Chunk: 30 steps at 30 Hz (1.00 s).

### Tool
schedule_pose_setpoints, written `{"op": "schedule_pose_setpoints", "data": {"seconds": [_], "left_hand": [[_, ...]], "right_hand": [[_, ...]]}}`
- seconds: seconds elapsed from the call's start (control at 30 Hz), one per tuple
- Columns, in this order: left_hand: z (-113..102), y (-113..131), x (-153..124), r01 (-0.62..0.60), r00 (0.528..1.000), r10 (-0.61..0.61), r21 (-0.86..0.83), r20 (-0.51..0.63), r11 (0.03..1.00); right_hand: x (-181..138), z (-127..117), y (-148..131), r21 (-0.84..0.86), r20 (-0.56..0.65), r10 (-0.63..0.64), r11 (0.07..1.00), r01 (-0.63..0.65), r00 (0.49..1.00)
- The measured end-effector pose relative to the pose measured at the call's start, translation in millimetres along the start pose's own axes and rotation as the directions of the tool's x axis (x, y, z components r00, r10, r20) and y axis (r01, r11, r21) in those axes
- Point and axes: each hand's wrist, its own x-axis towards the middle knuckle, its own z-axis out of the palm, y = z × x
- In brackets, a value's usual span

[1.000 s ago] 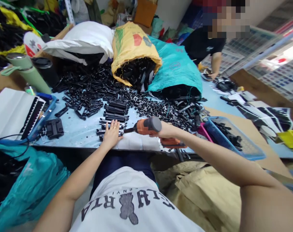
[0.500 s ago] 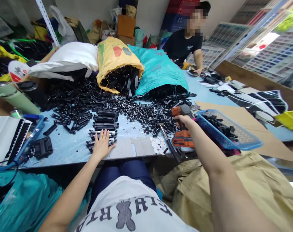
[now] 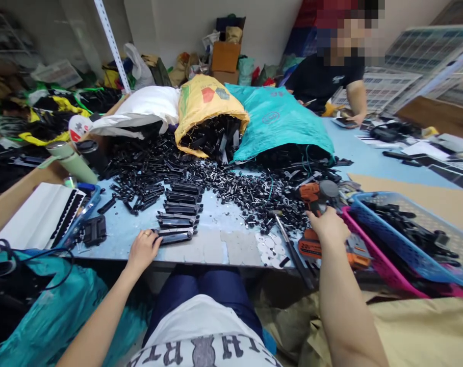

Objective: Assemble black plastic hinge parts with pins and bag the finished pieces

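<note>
My right hand [image 3: 330, 227] is closed round the handle of an orange and black cordless drill [image 3: 309, 192], which stands on its battery at the right of the worktable. Thumb and fingers of my left hand [image 3: 144, 250] close on the left end of the nearest black plastic part [image 3: 177, 235]. That part lies at the front of a row of similar long black parts [image 3: 181, 208]. Between the hands, a hammer [image 3: 290, 247] rests with its black handle over the table edge. Small screws and black pieces [image 3: 242, 196] are heaped behind it.
White, yellow [image 3: 212, 99] and teal sacks [image 3: 281, 120] lie along the back, spilling black parts. Blue [image 3: 418, 209] and pink baskets [image 3: 384, 265] flank the drill on the right. A bottle [image 3: 73, 162] stands at left. Another person [image 3: 327, 84] works across the table.
My left hand has gone from lying flat across the front parts to the left end of the nearest one. My right hand stays on the drill. The camera view has shifted.
</note>
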Motion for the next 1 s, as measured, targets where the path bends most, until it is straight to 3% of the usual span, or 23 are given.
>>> {"op": "schedule_pose_setpoints", "data": {"seconds": [0.23,0.6,1.0], "left_hand": [[-3,2,-6,-0.040,0.998,0.038,-0.027,-0.041,0.999],[19,-11,6,-0.092,0.990,0.077,-0.126,-0.119,0.988],[18,-11,-1,-0.073,0.991,0.060,-0.105,-0.115,0.992]], "right_hand": [[-14,2,-18,-0.041,0.010,-0.056,0.998,0.057,0.998],[19,-3,9,-0.025,0.036,-0.041,0.999,0.042,0.999],[2,-2,-5,-0.032,0.006,-0.028,0.999,0.028,1.000]]}}
